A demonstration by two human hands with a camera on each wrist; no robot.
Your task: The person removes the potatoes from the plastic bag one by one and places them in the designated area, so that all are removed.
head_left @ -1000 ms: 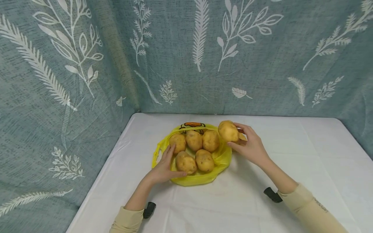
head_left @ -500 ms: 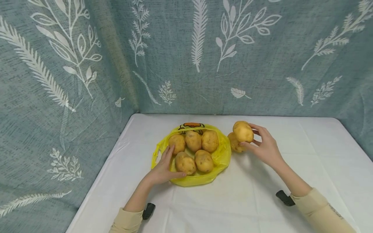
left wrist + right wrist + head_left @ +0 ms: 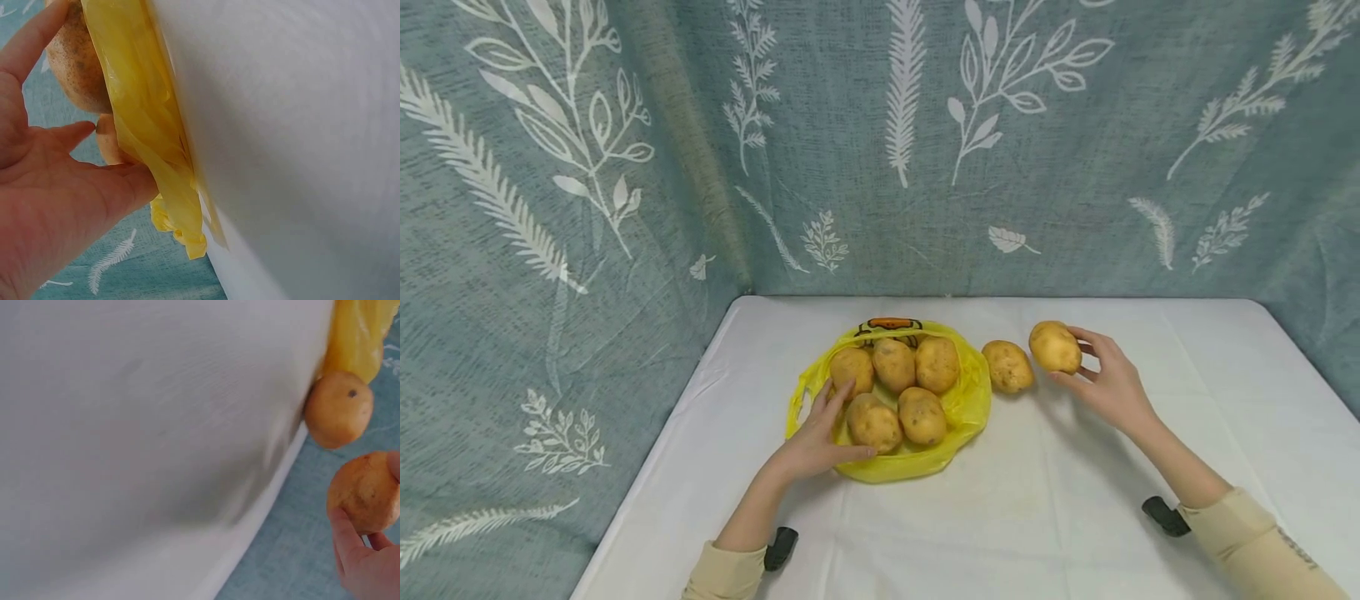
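Observation:
A thin yellow plastic bag [image 3: 966,400] lies spread wide at the mouth on the table, with several potatoes inside, among them a front one [image 3: 874,423]. My left hand [image 3: 816,437] rests at the bag's left side, fingers spread and fairly straight. In the left wrist view, that hand [image 3: 69,175] touches the yellow plastic near the potatoes. To the right of the bag, one potato [image 3: 1008,367] sits on the table. My right hand [image 3: 1108,379] pinches another potato [image 3: 1055,347] between thumb and fingers, above the table, its shadow falling on the cloth.
A white cloth [image 3: 955,533] covers the table, which ends at the back against a blue-green leaf-patterned curtain [image 3: 850,150]. The same curtain hangs along the left side. Black camera mounts sit at both wrists.
My right hand has carried its potato rightward from the bag's edge, past the potato on the table, which now shows fully. My left hand has stayed at the bag.

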